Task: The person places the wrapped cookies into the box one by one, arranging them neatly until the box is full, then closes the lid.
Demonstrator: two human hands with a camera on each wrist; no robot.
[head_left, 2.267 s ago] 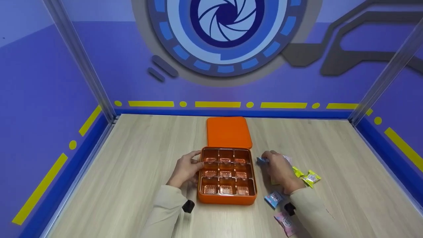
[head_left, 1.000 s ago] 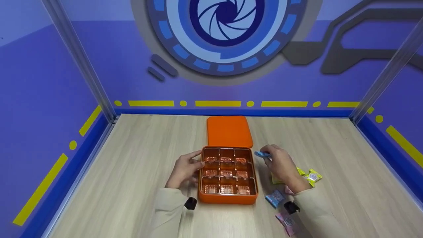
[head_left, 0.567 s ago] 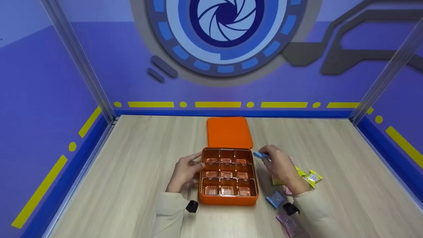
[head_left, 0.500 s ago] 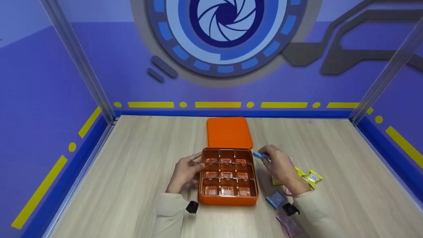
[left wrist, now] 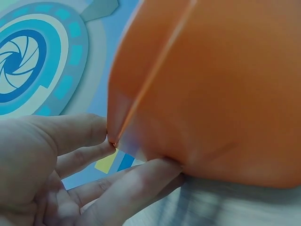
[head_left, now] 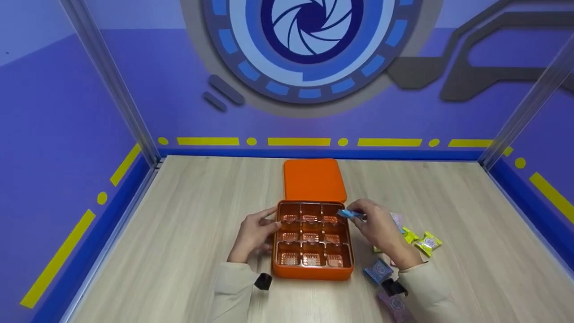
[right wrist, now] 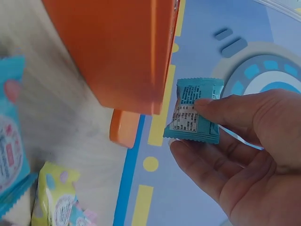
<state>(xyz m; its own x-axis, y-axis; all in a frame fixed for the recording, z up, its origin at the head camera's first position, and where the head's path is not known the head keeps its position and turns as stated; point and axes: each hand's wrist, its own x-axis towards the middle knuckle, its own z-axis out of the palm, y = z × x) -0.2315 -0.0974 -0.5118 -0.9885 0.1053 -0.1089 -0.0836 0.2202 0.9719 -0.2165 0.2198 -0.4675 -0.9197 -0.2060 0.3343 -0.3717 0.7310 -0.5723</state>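
While the small blue foil-wrapped candy packet (head_left: 349,214) hangs pinched between thumb and fingertips of the right hand (head_left: 379,226), it sits just over the far right corner of the orange square tin box (head_left: 312,270) with its nine-cell copper-coloured plastic insert. To seat it well, the packet probably wants lowering flat into one cell — not across a divider — and releasing only once it rests on the bottom. The left hand (head_left: 255,231) lies against the box's left wall, fingers relaxed and nearly straight, touching the rim; keeping that brace should stop the box sliding. Behind the box lies its flat orange lid (head_left: 315,179). Right of the box, yellow packets (head_left: 423,242), a blue one (head_left: 378,270) and a pink one (head_left: 393,305) lie loose on the pale wood-grain tabletop (head_left: 179,224) — enclosed by purple walls (head_left: 67,134) with yellow dashes.
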